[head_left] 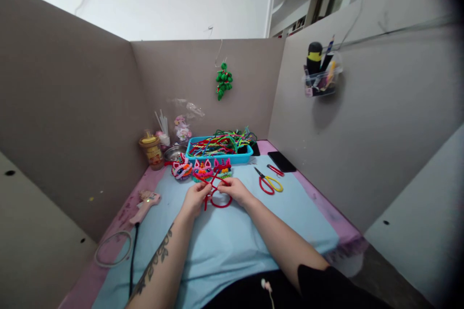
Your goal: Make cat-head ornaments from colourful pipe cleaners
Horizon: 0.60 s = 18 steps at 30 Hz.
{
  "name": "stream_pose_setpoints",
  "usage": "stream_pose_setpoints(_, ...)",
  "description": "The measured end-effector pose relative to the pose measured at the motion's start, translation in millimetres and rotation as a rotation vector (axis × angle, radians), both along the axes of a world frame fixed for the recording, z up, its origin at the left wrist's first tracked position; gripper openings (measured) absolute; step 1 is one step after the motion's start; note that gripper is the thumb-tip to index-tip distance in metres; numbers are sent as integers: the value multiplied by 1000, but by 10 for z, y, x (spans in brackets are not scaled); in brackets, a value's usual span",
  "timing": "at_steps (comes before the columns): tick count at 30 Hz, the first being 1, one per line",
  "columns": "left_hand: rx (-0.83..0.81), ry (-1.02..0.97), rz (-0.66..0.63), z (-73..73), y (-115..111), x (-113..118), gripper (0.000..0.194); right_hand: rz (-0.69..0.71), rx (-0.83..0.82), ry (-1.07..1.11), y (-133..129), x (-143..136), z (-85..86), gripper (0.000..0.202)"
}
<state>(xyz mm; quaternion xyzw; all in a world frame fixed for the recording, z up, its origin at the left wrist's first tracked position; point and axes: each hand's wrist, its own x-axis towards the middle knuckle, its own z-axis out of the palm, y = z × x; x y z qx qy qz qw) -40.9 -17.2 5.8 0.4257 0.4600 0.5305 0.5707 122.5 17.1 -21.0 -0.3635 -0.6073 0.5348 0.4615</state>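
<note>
Red pipe cleaners are bent into a loop with ends crossing above it, held over the blue cloth. My left hand pinches them on the left, fingers closed. My right hand grips the right side, also with fingers closed. Just beyond my hands sit several colourful pipe-cleaner animal faces with pointed ears, one pink and orange, another at the left, a third at the right. Part of the front row is hidden behind the raised red ends.
Behind them stands a blue tray heaped with pipe cleaners. Scissors, a red cutter and a phone lie to the right. On the left are a pink glue gun with its cord and a lidded cup. Grey partitions enclose the table.
</note>
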Motion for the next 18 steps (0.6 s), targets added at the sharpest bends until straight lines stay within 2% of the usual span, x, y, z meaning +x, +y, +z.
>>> stream_pose_setpoints(7,0,22,-50,-67,22,-14,34,20,-7,-36,23,40,2,22)
stream_pose_setpoints(13,-32,20,-34,-1,-13,-7,30,6,-42,-21,-11,41,97,20)
stream_pose_setpoints(18,-52,15,-30,25,-20,4,30,22,-53,-14,-4,38,82,23)
